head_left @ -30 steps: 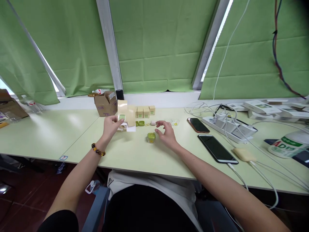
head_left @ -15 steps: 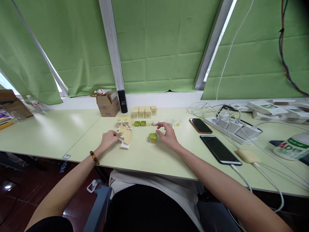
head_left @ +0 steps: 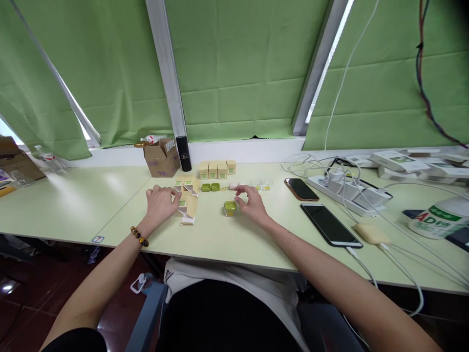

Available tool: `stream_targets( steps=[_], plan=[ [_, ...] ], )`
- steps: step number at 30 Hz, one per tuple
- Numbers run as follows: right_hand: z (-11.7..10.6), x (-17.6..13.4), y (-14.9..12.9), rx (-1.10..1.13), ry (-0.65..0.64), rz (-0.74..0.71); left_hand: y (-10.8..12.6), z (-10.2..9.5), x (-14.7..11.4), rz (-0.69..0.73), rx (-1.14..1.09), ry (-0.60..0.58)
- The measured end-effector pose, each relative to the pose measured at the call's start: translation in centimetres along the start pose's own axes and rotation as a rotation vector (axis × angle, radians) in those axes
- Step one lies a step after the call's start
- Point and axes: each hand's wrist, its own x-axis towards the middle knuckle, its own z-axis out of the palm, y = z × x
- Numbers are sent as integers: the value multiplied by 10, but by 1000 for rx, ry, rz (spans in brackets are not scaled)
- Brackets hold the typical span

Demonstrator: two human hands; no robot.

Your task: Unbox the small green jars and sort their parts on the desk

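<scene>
On the table, flattened cream cartons (head_left: 189,204) with green labels lie in the middle left. My left hand (head_left: 160,204) is just left of them, fingers bent, with a gap between thumb and forefinger and nothing seen in it. A small clear case with a green lid (head_left: 230,208) stands upright in front of me. Right beside it is my right hand (head_left: 252,205), thumb and fingers apart; whether the thumb touches the case I cannot tell. Behind lie two small green case pieces (head_left: 210,187), and past my right fingertips some small clear pieces (head_left: 264,186).
Several folded cream boxes (head_left: 218,169) stand in a row at the back, beside a black cylinder (head_left: 183,154) and an open cardboard box (head_left: 161,159). To the right lie two phones (head_left: 331,225), a power strip (head_left: 344,195), cables and a white bottle (head_left: 441,218).
My left hand has come off the flattened cartons and moved slightly left and up, its fingers loosening. My right hand stays by the green-lidded case. The view has shifted slightly.
</scene>
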Motion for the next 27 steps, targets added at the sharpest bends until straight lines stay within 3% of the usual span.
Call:
stream_targets(
  steps=[2, 4, 7, 12, 15, 17, 27],
  plan=[
    [0, 1, 2, -3, 1, 11, 17, -6, 1, 91, -87, 65],
    [0, 2, 5, -6, 0, 30, 41, -7, 1, 243, -181, 31],
    [0, 3, 9, -2, 1, 61, 81, 3, 2, 435, -289, -141],
    [-1, 5, 13, 3, -27, 138, 124, 33, 21, 537, -290, -465],
    [-2, 6, 15, -6, -73, 171, 131, 47, 38, 553, -260, -637],
    [-1, 6, 17, -11, -104, 184, 130, 53, 44, 533, -288, -660],
    [2, 3, 14, -25, -336, 102, 119, 66, 33, 439, -450, -511]
  ],
)
